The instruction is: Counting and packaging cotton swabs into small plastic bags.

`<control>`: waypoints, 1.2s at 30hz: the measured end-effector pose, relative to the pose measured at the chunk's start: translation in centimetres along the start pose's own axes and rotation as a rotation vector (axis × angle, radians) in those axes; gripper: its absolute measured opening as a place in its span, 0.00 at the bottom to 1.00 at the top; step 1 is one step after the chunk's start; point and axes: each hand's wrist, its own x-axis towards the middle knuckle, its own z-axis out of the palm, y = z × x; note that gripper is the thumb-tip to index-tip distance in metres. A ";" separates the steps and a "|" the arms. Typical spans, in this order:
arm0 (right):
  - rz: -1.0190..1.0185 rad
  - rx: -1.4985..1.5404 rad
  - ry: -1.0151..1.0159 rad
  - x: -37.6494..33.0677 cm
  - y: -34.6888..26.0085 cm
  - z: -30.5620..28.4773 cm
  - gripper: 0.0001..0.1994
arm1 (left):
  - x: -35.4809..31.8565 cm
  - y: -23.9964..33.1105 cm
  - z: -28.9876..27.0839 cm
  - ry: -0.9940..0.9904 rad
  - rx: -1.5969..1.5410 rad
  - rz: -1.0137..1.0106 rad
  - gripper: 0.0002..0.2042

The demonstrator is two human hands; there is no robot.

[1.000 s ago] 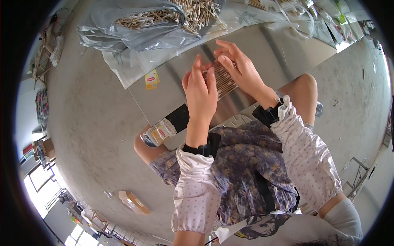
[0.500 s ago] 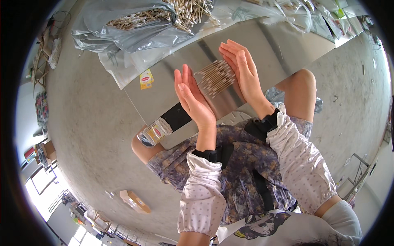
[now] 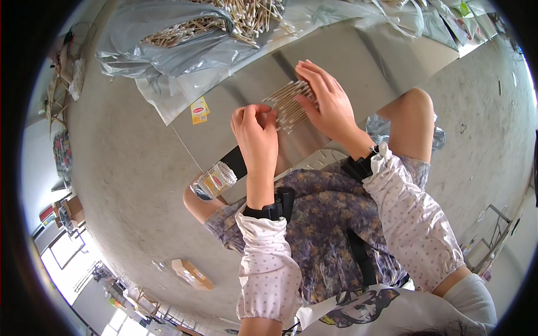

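Observation:
A flat bundle of cotton swabs (image 3: 291, 105) with wooden sticks and white tips lies on the shiny metal sheet (image 3: 246, 92). At its right end, my right hand (image 3: 329, 103) has its thumb on top of the sticks and its fingers along the far side. My left hand (image 3: 255, 131) is at the left end, fingers curled and thumb close to the index finger. Whether swabs are pinched there is hidden. A clear pack of swabs with a yellow and red label (image 3: 214, 180) lies left of my left wrist, beside a black strip (image 3: 234, 162).
Loose swabs (image 3: 255, 17) heap at the back, some in a grey plastic bag (image 3: 168, 56). Yellow label cards (image 3: 199, 110) lie on the sheet's left. Clear plastic (image 3: 386, 19) covers its far right. An open cardboard box (image 3: 192, 274) sits on the floor at lower left.
My left hand has turned from an upright flat palm to curled fingers and moved slightly left and down. My right hand has tipped over, bringing its thumb onto the swabs.

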 end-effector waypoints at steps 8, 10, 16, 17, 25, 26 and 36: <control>-0.049 -0.166 -0.032 0.1 -0.2 0.5 0.24 | 0.8 -0.5 -0.5 -0.049 0.132 0.104 0.05; -0.051 -0.163 -0.024 0.1 -0.1 0.4 0.24 | 0.9 -0.6 -0.6 -0.160 -0.281 -0.146 0.05; -0.003 0.035 0.035 0.0 0.3 0.4 0.22 | 0.0 -0.8 -0.4 -0.092 -0.575 -0.195 0.05; 0.042 0.129 0.060 0.0 0.1 0.4 0.22 | -0.1 -0.6 -0.4 -0.088 -0.578 -0.194 0.05; 0.359 0.667 0.005 -1.8 -4.9 0.0 0.19 | -1.6 1.0 -1.9 -0.067 -0.704 -0.252 0.06; 0.433 0.842 0.000 -1.7 -5.6 -0.5 0.16 | -2.0 2.0 -2.4 -0.089 -0.758 -0.254 0.06; 0.568 1.082 -0.220 -3.7 -9.2 -5.6 0.08 | -7.3 6.4 -6.0 -0.146 -0.922 -0.360 0.05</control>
